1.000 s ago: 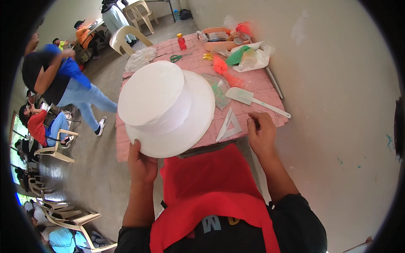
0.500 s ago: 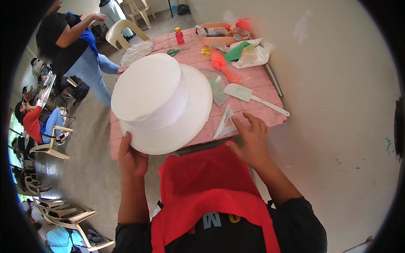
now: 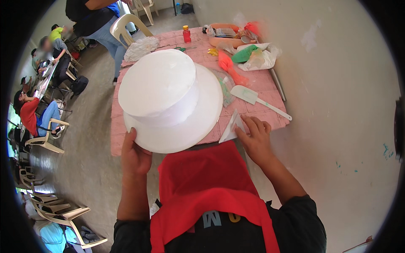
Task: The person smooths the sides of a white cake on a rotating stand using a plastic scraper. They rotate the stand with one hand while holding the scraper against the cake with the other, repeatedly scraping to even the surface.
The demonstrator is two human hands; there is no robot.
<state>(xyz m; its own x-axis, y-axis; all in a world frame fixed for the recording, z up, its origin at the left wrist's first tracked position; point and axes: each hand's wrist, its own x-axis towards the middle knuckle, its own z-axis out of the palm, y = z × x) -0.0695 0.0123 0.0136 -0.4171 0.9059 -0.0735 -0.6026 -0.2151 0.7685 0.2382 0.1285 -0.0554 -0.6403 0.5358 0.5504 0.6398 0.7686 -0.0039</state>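
A white round cake (image 3: 157,82) with a smooth top stands on a wide white board (image 3: 181,141) at the table's near left. My left hand (image 3: 136,154) is closed on the board's front-left rim, thumb on top. My right hand (image 3: 257,141) has its fingers on a white triangular scraper (image 3: 230,128) at the near edge, gripping its right side as it tilts slightly. Just beyond it lie a pale spatula (image 3: 247,95) with a long handle and a green-smeared plastic bag (image 3: 228,96), partly hidden by the board.
The pink table (image 3: 120,143) also bears a red bottle (image 3: 187,36), orange piping bag (image 3: 232,74), green-and-white bags (image 3: 257,61), orange tray (image 3: 221,42) and metal roller (image 3: 278,86). A wall is at the right. A standing person (image 3: 95,25), plastic chairs (image 3: 46,145) and seated people occupy the left.
My right hand has moved onto the triangular scraper and taken hold of it. The standing person in blue jeans has walked away toward the back, beyond the table's far-left corner.
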